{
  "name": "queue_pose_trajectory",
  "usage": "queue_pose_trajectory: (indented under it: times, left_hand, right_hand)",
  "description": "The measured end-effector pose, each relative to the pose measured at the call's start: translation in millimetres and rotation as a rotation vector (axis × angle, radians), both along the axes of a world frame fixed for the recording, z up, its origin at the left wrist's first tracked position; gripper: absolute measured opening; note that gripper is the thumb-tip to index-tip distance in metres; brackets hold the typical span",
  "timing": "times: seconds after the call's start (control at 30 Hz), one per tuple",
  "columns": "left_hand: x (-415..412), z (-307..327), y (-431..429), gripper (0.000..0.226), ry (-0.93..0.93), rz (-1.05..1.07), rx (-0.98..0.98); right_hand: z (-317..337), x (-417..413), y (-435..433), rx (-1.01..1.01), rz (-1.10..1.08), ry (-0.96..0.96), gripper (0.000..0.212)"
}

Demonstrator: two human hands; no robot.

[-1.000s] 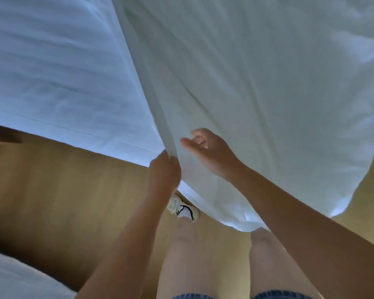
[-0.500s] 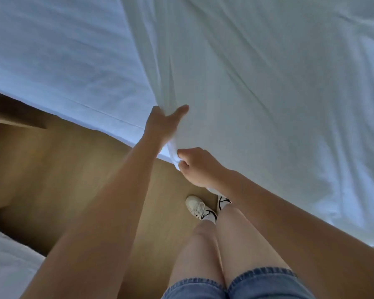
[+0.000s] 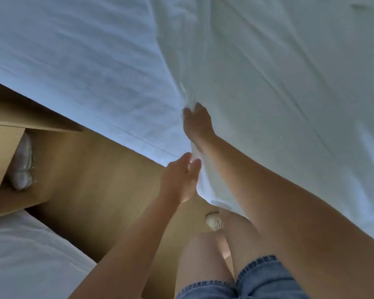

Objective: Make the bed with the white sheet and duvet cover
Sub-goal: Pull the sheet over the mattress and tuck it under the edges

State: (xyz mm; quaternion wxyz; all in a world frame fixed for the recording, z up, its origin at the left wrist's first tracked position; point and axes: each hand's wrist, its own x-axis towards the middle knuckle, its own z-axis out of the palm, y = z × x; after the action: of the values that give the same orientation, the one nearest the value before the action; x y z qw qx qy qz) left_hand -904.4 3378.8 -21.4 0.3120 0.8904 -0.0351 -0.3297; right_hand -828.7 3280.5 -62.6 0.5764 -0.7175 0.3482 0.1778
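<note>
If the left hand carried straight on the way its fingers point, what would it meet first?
The hanging edge of the white fabric, just below where the right hand grips it. Fingers of the left hand look almost on it, though depth is unclear.

No readable text, label or number anywhere.

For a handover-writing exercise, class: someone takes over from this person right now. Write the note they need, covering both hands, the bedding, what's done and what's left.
Right hand: grip closed on the bunched edge of the lifted white cloth; I cannot tell whether it is the sheet or the duvet cover.
Left hand: open, fingers straight at the same edge lower down, no grip.
Done: a flat white layer lies fairly smooth on the bed.
Left: probably spread the lifted cloth over it and straighten it.
</note>
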Motion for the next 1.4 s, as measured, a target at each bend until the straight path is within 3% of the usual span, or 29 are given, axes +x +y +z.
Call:
queue_pose_trajectory:
  times: [0.07,0.13,0.2,0.27,0.3,0.33,0.43,0.53,0.6,0.7,0.77,0.83,0.93,1.0,1.07,1.1,1.13,1.2,1.27,1.33,1.4]
  left_hand:
    - [51,4,9,0.054,-0.110,0.299,-0.066]
    - [108,-5,14,0.063,-0.156,0.374,0.049]
    - [152,-18,11,0.060,-0.045,0.221,0.317]
    - [173,-34,10,0.023,-0.013,0.038,0.468]
    - [190,-40,17,0.008,-0.047,0.006,0.504]
    - [203,-44,24,0.008,-0.072,0.004,0.507]
    - [203,-39,44,0.024,-0.128,0.001,0.438]
    - [186,-23,81,0.016,-0.201,-0.164,0.390]
    - [180,-11,110,0.016,-0.210,-0.400,0.391]
    - [194,-1,166,0.018,-0.026,-0.699,0.405]
    - [220,4,204,0.019,0.236,-0.629,0.340]
    - [255,2,240,0.016,0.308,-0.449,0.263]
    - [309,1,276,0.017,0.009,-0.130,0.278]
    - [340,-3,277,0.043,-0.129,-0.001,0.204]
    - [358,-13,260,0.079,-0.198,-0.274,0.322]
    - [363,-22,252,0.087,-0.226,-0.427,0.420]
    - [365,-32,245,0.082,-0.261,-0.537,0.504]
    - [373,-46,239,0.049,-0.267,-0.589,0.592]
    - [382,-53,247,0.026,-0.192,-0.507,0.542]
    - [387,-55,263,0.011,-0.139,-0.410,0.436]
    - [385,-43,285,0.005,-0.164,-0.449,0.379]
  right_hand:
    - [1,-4,17,-0.235,0.392,-0.110,0.033]
    - [10,-19,36,-0.289,0.785,-0.249,0.017]
    - [20,-35,55,-0.193,1.037,-0.327,0.011]
    - [19,-47,60,-0.116,1.097,-0.293,0.016]
    - [15,-37,61,-0.055,0.997,-0.236,0.026]
    - [12,-23,57,0.020,0.820,-0.161,0.036]
    - [5,16,33,0.133,0.288,-0.077,0.052]
    - [9,72,52,0.227,0.118,-0.034,0.067]
    - [9,109,79,0.250,0.079,-0.039,0.060]
    - [10,143,137,0.153,-0.085,-0.038,0.014]
    - [8,148,185,-0.053,0.104,-0.058,0.028]
    - [4,150,233,-0.190,0.319,-0.100,0.030]
    - [2,161,281,-0.322,0.523,-0.150,0.019]
    - [0,165,302,-0.382,0.652,-0.148,0.033]
    - [-1,163,317,-0.385,0.773,-0.174,0.040]
    - [-1,159,322,-0.382,0.832,-0.188,0.034]
    - [-3,154,323,-0.377,0.884,-0.198,0.025]
    - [-8,150,313,-0.279,0.891,-0.156,0.015]
    - [-13,157,294,-0.137,0.658,-0.032,0.023]
    - [-17,186,271,-0.008,0.212,0.060,0.042]
    - [-21,234,253,0.201,-0.139,0.083,0.062]
